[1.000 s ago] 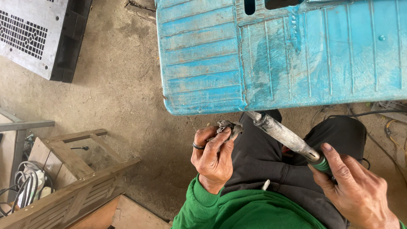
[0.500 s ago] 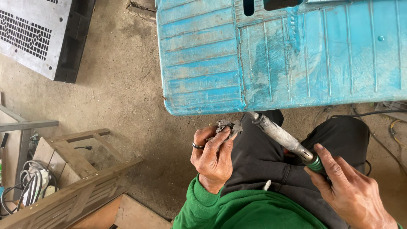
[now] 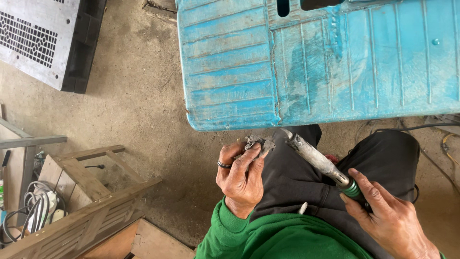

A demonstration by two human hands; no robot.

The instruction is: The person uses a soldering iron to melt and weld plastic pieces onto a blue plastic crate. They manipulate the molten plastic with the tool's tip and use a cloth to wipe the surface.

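A small, crumpled grey scrap (image 3: 256,144) is pinched between the thumb and fingertips of the left hand (image 3: 242,175), which is closed on it just below the lower edge of a worn blue ribbed panel (image 3: 316,62); what the scrap is made of cannot be told. A dark ring (image 3: 224,164) is worn on one finger of that hand, and a green sleeve (image 3: 225,230) is seen at the wrist. A long tool with a pale, dust-coated metal shaft (image 3: 314,156) is gripped by the right hand (image 3: 388,220) around its green handle (image 3: 352,188), the fingers being wrapped about the handle's end. The tool is held slanted, its tip pointed up and to the left, just beside the scrap and close under the panel's edge; whether tip and scrap are touching cannot be made out. Both hands are held over the lap, which is covered by dark trousers (image 3: 297,187). A bare earthen floor (image 3: 139,105) is seen beneath. To the far left a wooden frame (image 3: 91,192) is placed on the floor, with coiled pale cables (image 3: 40,206) beside it, and a grey perforated metal sheet (image 3: 33,38) lies at the upper left, well apart from the hands.
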